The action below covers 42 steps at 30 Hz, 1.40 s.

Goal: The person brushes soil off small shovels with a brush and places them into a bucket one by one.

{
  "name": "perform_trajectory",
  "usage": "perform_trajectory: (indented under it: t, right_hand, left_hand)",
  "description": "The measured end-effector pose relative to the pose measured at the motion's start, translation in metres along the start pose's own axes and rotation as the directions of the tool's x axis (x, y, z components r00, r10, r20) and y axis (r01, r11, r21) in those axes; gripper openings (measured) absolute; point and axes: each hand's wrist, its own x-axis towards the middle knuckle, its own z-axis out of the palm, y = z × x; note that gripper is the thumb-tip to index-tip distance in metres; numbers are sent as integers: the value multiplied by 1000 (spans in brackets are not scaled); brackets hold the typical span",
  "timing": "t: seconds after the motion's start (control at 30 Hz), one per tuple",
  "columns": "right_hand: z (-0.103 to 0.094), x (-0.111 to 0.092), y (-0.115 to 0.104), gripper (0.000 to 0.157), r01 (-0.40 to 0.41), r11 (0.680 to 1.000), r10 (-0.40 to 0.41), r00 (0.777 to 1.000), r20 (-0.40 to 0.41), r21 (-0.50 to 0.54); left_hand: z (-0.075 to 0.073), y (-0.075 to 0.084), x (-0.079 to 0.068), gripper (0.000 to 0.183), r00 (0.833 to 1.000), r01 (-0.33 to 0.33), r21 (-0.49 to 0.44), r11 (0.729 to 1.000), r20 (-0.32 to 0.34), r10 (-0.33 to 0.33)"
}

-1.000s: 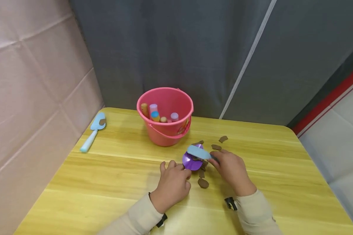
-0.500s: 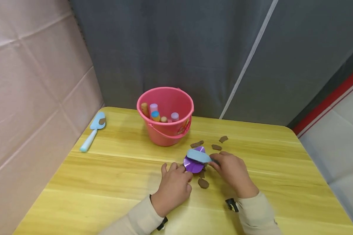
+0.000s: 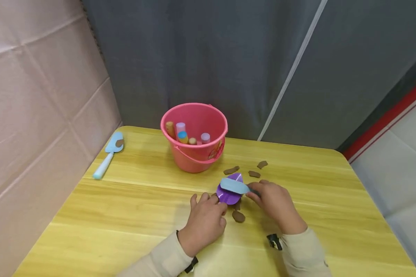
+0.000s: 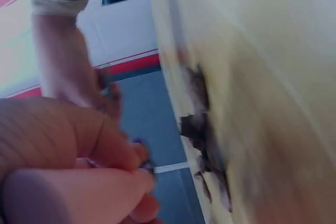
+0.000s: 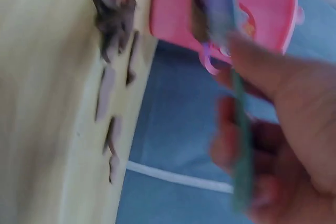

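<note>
My left hand (image 3: pixel 205 223) pinches the near edge of a shiny purple lobed piece (image 3: pixel 228 197); in the left wrist view its thumb and fingertips meet, with a sliver of purple beyond. My right hand (image 3: pixel 275 204) grips the handle of a light blue spatula (image 3: pixel 234 186), its flat blade lying across the purple piece. Brown clay shows beside the purple piece in the blurred right wrist view, close to the blade. Flat brown clay pieces (image 3: pixel 239 216) lie on the table below and around both hands, some partly hidden under the purple piece.
Behind the hands stands a pink bucket (image 3: pixel 194 163) holding small capped tubs and wooden tools. A light blue trowel (image 3: pixel 105 164) with a brown bit on its blade lies at the table's left edge. More clay scraps (image 3: pixel 254 174) lie beyond my right hand.
The purple piece has shifted slightly toward me, showing more of a clay scrap behind it. The spatula blade has moved a little nearer over it. Both hands keep their grip.
</note>
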Motion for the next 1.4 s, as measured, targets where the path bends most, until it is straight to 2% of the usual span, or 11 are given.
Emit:
perform_trajectory:
  t: [0.1, 0.17, 0.27, 0.43, 0.53, 0.67, 0.8, 0.93, 1.07, 1.2, 1.4]
  right_hand:
    - [5, 2, -2, 24, -52, 997, 47, 993, -107, -49]
    - [4, 2, -1, 27, -93, 994, 86, 989, -121, -52]
    - [0, 1, 2, 25, -108, 994, 108, 993, -43, 8]
    - [-2, 1, -1, 19, -20, 999, 19, 999, 28, 43]
    - [3, 3, -6, 18, 5, 1000, -6, 999, -43, -21]
    - [2, 4, -8, 24, -69, 997, 66, 991, -113, -26]
    - [-9, 1, -3, 24, -104, 994, 105, 994, -26, 38]
    - [-12, -2, -2, 22, -53, 998, 50, 996, 69, 39]
    - [-3, -1, -7, 21, -34, 999, 32, 998, -55, -35]
    - [-1, 0, -6, 24, -114, 993, 108, 982, -157, -25]
    - [-11, -3, 1, 22, -111, 993, 110, 994, 15, 52]
  left_hand:
    - [-1, -1, 0, 14, 1000, 20, -20, 1000, 18, -20]
    - [-2, -2, 0, 14, 999, 43, -42, 998, 28, -42]
    - [-5, -4, 1, 17, 997, 65, -54, 996, 31, -63]
    - [-8, -1, 0, 17, 999, 28, -24, 999, 28, -28]
    - [-7, 5, -2, 16, 999, -3, -16, 1000, 48, 4]
    - [-4, 6, -2, 16, 998, 23, -45, 999, 67, -20]
    - [-4, 2, 0, 18, 996, 68, -70, 995, 61, -64]
    - [-5, 1, -1, 19, 997, 46, -72, 996, 59, -42]
    - [-6, 5, -3, 19, 999, 10, -83, 997, 53, -5]
    - [-7, 5, -2, 20, 998, 37, -98, 995, 49, -33]
    - [-8, 3, 0, 21, 998, 44, -90, 995, 47, -40]
